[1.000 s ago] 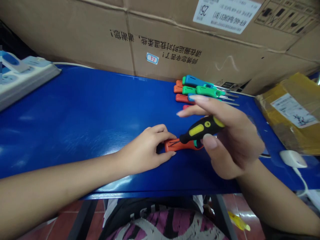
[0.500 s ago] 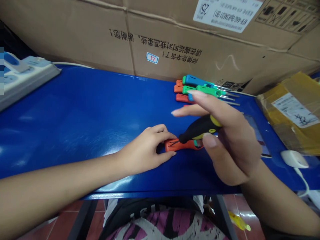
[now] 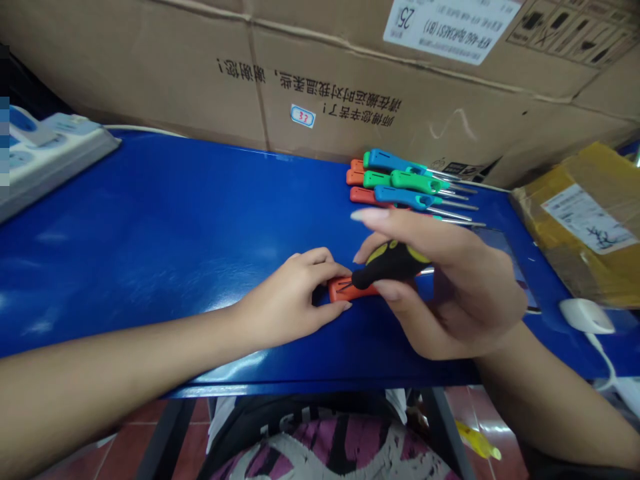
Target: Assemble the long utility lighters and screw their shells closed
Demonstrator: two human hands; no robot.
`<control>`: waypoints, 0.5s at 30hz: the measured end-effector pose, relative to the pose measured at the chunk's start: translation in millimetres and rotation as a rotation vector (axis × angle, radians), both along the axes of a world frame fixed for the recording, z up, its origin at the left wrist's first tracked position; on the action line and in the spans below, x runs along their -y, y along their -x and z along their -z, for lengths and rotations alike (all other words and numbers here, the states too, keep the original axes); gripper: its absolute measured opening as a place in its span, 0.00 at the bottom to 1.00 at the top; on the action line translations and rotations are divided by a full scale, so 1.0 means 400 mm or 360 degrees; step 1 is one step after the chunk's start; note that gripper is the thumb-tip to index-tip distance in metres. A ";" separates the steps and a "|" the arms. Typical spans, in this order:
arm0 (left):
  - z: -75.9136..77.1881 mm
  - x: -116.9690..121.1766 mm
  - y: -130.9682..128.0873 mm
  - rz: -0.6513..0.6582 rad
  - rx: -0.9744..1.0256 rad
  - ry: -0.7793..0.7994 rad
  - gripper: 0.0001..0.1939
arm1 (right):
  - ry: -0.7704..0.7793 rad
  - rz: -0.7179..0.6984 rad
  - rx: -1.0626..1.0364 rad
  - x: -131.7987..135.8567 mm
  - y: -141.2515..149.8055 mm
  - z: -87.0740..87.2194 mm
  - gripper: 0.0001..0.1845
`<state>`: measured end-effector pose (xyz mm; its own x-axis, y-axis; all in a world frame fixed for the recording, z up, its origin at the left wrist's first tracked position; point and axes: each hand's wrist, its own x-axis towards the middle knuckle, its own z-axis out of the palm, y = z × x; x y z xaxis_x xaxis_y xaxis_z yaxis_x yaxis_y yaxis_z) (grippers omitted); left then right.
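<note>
An orange long-nosed lighter (image 3: 341,291) lies on the blue tabletop, its metal tube pointing right. The fingers and thumb of my left hand (image 3: 300,293) are closed around the handle end. My right hand (image 3: 465,293) grips a black and yellow screwdriver (image 3: 387,263) above the lighter. The screwdriver slants down to the left, and its thin shaft reaches the handle; whether the tip sits in a screw is too small to tell. Part of the lighter is hidden behind the screwdriver and my right hand. Beyond them lies a pile of blue lighters (image 3: 393,194), green lighters (image 3: 413,180) and orange ones.
A large cardboard box (image 3: 200,100) stands along the back edge. At the left is a white power strip (image 3: 75,153). On the right are a taped yellow-brown parcel (image 3: 555,247), a white plug-like block (image 3: 587,315) with a cable, and a dark flat device (image 3: 517,267).
My right hand has shifted slightly left and rolled the screwdriver, its fingers and thumb now placed differently on the handle. My left hand and the orange lighter stay put.
</note>
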<state>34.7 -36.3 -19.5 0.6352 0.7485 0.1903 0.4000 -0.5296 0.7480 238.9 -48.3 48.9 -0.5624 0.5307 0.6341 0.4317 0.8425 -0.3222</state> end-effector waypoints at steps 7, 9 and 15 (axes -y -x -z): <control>0.003 0.000 0.000 0.0013 0.0015 -0.0025 0.10 | -0.0183 0.0009 0.0048 -0.003 0.001 0.003 0.18; 0.002 0.001 0.000 -0.0001 0.0010 -0.0038 0.11 | 0.0004 -0.0032 0.0018 0.002 0.000 -0.001 0.22; -0.007 0.002 -0.002 0.0016 -0.0060 0.0024 0.10 | -0.0086 -0.0102 0.0099 0.008 0.006 -0.009 0.18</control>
<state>35.4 -37.0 -16.7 0.6494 0.7446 0.1548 0.4225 -0.5225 0.7406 236.6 -51.5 52.4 -0.6334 0.4581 0.6237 0.3940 0.8846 -0.2495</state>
